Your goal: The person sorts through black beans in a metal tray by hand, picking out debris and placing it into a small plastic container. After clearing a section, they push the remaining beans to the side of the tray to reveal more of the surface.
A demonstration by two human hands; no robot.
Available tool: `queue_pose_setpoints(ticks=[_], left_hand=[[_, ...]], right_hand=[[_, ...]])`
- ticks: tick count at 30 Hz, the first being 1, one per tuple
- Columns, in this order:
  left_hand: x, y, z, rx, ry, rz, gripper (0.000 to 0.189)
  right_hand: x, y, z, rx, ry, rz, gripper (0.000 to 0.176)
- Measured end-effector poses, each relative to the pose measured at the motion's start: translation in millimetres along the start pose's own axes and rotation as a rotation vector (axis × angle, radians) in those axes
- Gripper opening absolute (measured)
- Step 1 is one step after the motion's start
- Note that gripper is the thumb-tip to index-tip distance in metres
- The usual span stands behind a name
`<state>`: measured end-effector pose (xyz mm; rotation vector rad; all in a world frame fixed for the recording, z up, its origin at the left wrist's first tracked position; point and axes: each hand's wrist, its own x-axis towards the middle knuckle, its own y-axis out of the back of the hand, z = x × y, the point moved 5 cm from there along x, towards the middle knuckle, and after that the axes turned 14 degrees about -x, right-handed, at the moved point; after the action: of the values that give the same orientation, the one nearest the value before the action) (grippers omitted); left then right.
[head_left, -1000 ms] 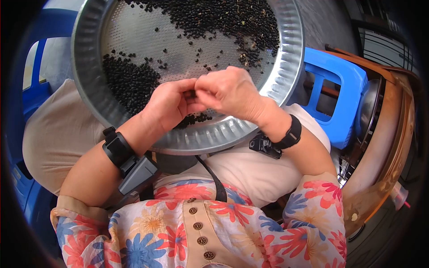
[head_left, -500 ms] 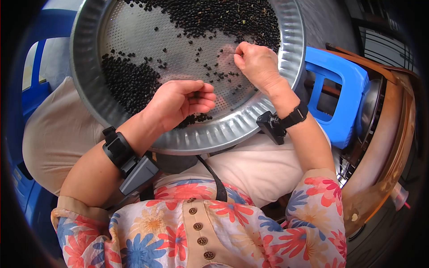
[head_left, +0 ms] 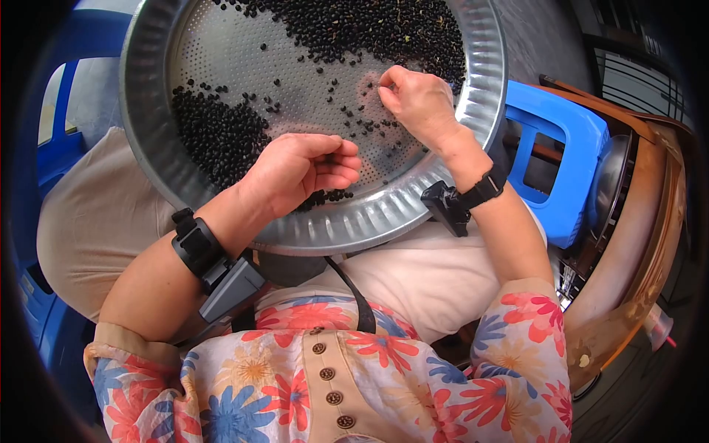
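Head view: black beans sit in the round metal tray (head_left: 369,225) in front of me. Main heap (head_left: 347,29) runs as a wide band along the far side, beyond my right hand (head_left: 425,103) and off to its left; right is the nearer hand to it. Loose beans (head_left: 348,114) are scattered between that heap and my hands, just left of and below my right fingertips. Side pile (head_left: 221,133) lies to the left of my left hand (head_left: 292,173), small cluster (head_left: 330,197) right beneath it by the near rim. Beans are roundish; no long axis I can make out.

Right: thumb and forefinger drawn together, above the tray floor. Can't tell if a bean is between them. Left: loose cup, fingers curled, palm turned towards the right hand. Inside is shadowed, can't tell if it holds anything.

Materials: tray is shiny grey metal, fluted sloping wall, flat floor with rows of small holes. Beans black, smooth, with pale bits mixed into the main heap. Smooth blue plastic stool (head_left: 587,133) stands to the right.
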<state>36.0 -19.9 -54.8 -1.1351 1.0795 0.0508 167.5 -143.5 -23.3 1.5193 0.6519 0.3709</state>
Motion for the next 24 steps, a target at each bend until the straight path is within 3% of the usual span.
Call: queue_pose_setpoints(ticks=[6, 9, 11, 12, 14, 16, 18, 22, 24], left_hand=[[0, 0, 0, 0.003, 0.003, 0.000, 0.025], [2, 5, 0, -0.030, -0.012, 0.015, 0.026], [3, 7, 0, -0.053, -0.023, 0.030, 0.026], [4, 7, 0, -0.073, -0.055, 0.041, 0.027], [6, 4, -1, -0.082, -0.079, 0.044, 0.027], [6, 4, -2, -0.077, -0.048, 0.011, 0.028], [7, 6, 2, -0.062, -0.045, 0.016, 0.028], [7, 5, 0, -0.015, -0.020, 0.031, 0.027], [5, 3, 0, -0.005, -0.017, 0.034, 0.026]], right_hand=[[2, -4, -3, -0.044, -0.011, -0.057, 0.011], [-12, 4, -25, 0.127, -0.010, -0.080, 0.011], [-26, 15, -57, 0.245, 0.171, -0.105, 0.013], [-30, 14, -62, 0.245, 0.164, -0.104, 0.013], [-40, 14, -77, 0.141, 0.388, -0.120, 0.012], [-39, 12, -72, 0.101, 0.382, -0.138, 0.009], [-33, 18, -61, 0.249, 0.309, -0.059, 0.010], [-18, 11, -17, 0.088, 0.055, 0.035, 0.011], [-14, 5, -10, 0.063, 0.036, 0.001, 0.012]])
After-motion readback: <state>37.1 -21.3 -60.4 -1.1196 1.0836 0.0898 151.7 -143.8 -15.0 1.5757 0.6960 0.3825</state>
